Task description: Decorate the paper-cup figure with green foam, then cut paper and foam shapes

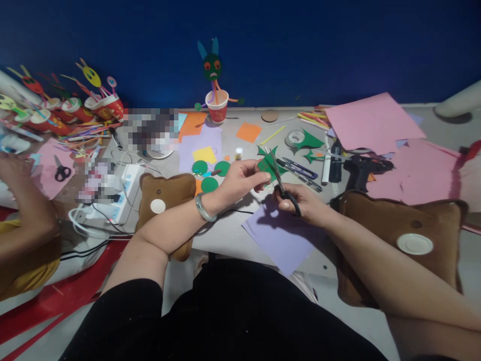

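Observation:
Between thumb and fingers, my left hand [246, 179] pinches a small piece of green paper [265, 169]. My right hand [300, 201] grips black-handled scissors [292, 199], whose blades are parted at the right edge of that green piece. Beneath my right hand lies a sheet of purple paper [285, 238]. Several green circles [209, 185] rest left of my left hand. Pointed green scraps [310, 140] and some pens [300, 169] lie beyond the scissors.
A paper cup [217, 111] with a green-headed figure stands at the back. A glue gun [366, 168] and pink sheets [372, 123] lie right. Brown cushions [376, 220] flank my arms. A power strip [126, 193] is left, past it another person's arm [26, 200].

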`<action>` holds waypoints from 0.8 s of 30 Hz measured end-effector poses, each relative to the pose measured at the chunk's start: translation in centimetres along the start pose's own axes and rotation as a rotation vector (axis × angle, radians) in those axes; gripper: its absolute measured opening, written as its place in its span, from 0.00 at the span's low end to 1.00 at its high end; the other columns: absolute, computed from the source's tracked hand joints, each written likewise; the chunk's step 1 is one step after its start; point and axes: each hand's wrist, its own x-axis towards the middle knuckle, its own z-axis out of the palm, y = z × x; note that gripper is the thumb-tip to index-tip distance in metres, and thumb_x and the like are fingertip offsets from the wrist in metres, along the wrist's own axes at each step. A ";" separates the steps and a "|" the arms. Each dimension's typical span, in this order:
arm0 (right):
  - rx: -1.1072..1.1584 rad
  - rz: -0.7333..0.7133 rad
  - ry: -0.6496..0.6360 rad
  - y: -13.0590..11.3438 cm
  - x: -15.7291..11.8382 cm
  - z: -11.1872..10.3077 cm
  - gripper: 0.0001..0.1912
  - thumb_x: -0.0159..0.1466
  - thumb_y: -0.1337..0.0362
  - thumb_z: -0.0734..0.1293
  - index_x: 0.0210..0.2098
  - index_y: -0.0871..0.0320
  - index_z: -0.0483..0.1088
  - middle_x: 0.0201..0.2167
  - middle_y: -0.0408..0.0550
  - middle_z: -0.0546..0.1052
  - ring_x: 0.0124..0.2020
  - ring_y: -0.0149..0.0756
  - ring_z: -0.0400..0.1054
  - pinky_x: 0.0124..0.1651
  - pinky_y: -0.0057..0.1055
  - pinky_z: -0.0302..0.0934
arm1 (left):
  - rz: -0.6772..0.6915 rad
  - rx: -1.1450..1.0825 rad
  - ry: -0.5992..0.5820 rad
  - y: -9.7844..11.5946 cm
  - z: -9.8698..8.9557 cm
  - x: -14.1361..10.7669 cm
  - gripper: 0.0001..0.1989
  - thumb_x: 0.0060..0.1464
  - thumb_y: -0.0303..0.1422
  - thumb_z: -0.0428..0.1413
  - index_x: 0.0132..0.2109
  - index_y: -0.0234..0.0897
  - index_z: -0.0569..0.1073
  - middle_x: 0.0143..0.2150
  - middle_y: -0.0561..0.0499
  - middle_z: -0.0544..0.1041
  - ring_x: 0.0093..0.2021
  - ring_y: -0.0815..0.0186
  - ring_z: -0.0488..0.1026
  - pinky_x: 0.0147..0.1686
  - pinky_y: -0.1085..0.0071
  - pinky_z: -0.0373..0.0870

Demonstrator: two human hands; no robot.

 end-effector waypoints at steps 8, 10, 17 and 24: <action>-0.012 -0.013 -0.016 0.2 0.1 -0.2 0.37 0.52 0.27 0.72 0.24 0.55 0.62 0.20 0.40 0.63 0.23 0.29 0.54 0.27 0.30 0.52 | 0.007 0.029 0.015 -0.2 -0.2 0.0 0.22 0.51 0.45 0.70 0.26 0.35 0.71 0.22 0.55 0.74 0.22 0.75 0.70 0.24 0.74 0.68; -0.021 -0.020 -0.014 0.2 0.1 -0.2 0.37 0.52 0.26 0.72 0.23 0.55 0.62 0.20 0.39 0.62 0.23 0.29 0.53 0.27 0.30 0.51 | 0.005 0.032 0.015 -0.2 -0.2 0.0 0.22 0.51 0.45 0.70 0.26 0.36 0.70 0.23 0.55 0.74 0.22 0.75 0.70 0.25 0.74 0.68; -0.011 0.001 -0.004 -0.1 0.1 0.0 0.38 0.50 0.25 0.72 0.23 0.55 0.62 0.20 0.40 0.62 0.23 0.29 0.53 0.28 0.30 0.51 | 0.009 -0.009 0.031 0.2 0.0 0.0 0.23 0.47 0.45 0.72 0.24 0.36 0.69 0.22 0.55 0.75 0.21 0.75 0.69 0.23 0.74 0.68; -0.025 0.003 0.007 0.0 0.1 0.0 0.38 0.51 0.25 0.72 0.23 0.55 0.62 0.20 0.39 0.61 0.23 0.29 0.52 0.27 0.31 0.51 | 0.024 -0.001 0.051 0.2 0.1 -0.1 0.26 0.49 0.47 0.72 0.24 0.37 0.66 0.21 0.56 0.73 0.22 0.75 0.69 0.25 0.75 0.68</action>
